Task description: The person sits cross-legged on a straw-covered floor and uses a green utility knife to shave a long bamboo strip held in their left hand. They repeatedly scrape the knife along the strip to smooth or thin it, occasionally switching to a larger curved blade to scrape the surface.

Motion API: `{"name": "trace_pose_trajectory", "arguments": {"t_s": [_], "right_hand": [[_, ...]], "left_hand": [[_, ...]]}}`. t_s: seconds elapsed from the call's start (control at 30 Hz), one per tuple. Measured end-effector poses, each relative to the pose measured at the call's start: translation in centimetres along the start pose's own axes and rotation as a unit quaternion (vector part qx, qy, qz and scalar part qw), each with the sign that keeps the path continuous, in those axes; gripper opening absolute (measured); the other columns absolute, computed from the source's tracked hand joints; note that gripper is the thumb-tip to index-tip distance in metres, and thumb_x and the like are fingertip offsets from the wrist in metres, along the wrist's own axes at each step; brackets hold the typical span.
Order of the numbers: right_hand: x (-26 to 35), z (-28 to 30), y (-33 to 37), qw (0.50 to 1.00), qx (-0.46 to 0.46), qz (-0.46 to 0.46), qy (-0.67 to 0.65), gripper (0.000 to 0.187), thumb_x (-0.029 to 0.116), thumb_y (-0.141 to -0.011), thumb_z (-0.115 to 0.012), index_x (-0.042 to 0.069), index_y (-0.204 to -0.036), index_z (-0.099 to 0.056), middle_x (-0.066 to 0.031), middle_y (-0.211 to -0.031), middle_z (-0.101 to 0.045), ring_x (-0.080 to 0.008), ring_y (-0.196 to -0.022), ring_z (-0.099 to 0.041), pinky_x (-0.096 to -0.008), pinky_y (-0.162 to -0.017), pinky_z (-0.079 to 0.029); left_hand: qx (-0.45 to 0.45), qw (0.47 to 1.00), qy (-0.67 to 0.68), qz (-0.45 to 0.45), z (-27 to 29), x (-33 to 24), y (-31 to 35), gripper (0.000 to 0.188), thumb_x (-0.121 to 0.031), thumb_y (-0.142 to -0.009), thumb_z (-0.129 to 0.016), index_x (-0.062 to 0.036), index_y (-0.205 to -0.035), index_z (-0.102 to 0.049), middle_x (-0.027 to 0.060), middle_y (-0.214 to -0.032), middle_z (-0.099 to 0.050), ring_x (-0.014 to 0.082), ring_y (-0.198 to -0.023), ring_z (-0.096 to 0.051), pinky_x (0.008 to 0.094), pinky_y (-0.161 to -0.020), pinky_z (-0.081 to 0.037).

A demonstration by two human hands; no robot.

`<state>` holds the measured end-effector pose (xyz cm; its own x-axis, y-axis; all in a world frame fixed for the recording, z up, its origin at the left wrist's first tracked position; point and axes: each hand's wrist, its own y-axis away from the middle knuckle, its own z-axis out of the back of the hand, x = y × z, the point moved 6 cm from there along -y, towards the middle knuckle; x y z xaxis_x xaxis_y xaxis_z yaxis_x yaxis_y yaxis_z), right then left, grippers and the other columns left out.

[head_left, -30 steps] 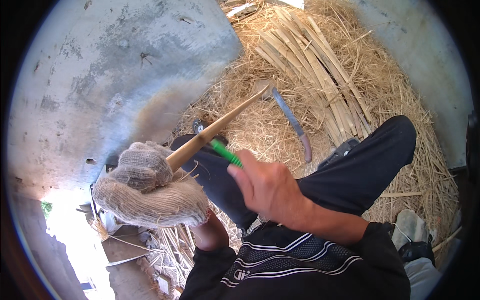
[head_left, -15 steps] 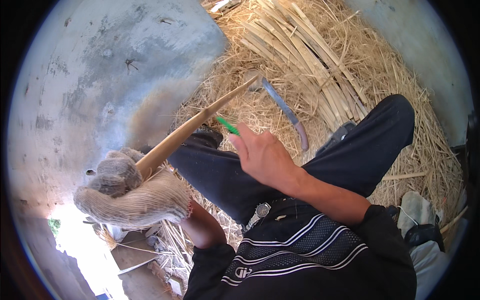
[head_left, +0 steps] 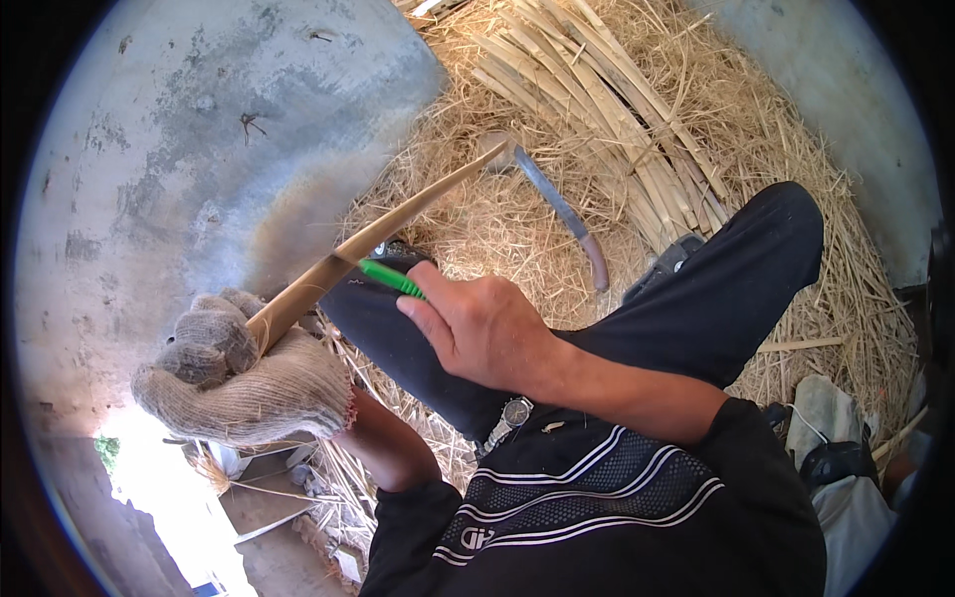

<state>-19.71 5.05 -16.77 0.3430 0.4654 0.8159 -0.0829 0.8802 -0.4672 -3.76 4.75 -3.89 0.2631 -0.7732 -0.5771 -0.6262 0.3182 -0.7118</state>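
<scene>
My left hand (head_left: 249, 383), in a grey-beige knitted glove, is closed around the thick lower end of a long bamboo strip (head_left: 406, 211). The strip slants up and away to the right, narrowing toward its far end. My bare right hand (head_left: 487, 333) grips a knife (head_left: 391, 277) by its green handle. Its short dark blade lies against the strip, a little beyond the glove. Most of the handle's rear is hidden in my fist.
A machete (head_left: 557, 199) with a brown handle lies on the shavings beyond my legs. Several split bamboo strips (head_left: 622, 119) are heaped at the far right. A stained wall (head_left: 179, 149) rises on the left. A wristwatch (head_left: 512, 416) lies near my waist.
My right hand has moved left and down with the knife, bringing its blade closer to the glove along the strip. My left hand and the strip have shifted slightly left.
</scene>
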Motion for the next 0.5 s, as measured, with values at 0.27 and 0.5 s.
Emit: {"name": "trace_pose_trajectory", "arguments": {"t_s": [0.27, 0.5], "right_hand": [[-5.1, -1.7, -0.7, 0.993, 0.028, -0.100, 0.052, 0.026, 0.027, -0.097, -0.051, 0.001, -0.096, -0.053, -0.0182, -0.053, -0.055, -0.0381, -0.048, -0.059, -0.0434, -0.043, -0.046], [-12.1, -1.9, -1.1, 0.958, 0.018, -0.174, 0.226, 0.024, 0.027, -0.097, -0.050, 0.003, -0.098, -0.053, -0.0188, -0.055, -0.057, -0.0355, -0.048, -0.060, -0.0448, -0.043, -0.048]], "left_hand": [[0.023, 0.999, -0.039, -0.002, 1.9, 0.7, -1.7, 0.036, -0.031, -0.091, -0.046, -0.0149, -0.061, -0.036, -0.0017, -0.060, -0.039, 0.0120, -0.050, -0.043, 0.0290, -0.052, -0.046], [0.050, 0.998, -0.028, -0.014, -0.2, 0.3, -1.5, 0.034, -0.031, -0.091, -0.044, -0.0159, -0.061, -0.035, -0.0031, -0.057, -0.038, 0.0117, -0.048, -0.042, 0.0293, -0.051, -0.046]]}}
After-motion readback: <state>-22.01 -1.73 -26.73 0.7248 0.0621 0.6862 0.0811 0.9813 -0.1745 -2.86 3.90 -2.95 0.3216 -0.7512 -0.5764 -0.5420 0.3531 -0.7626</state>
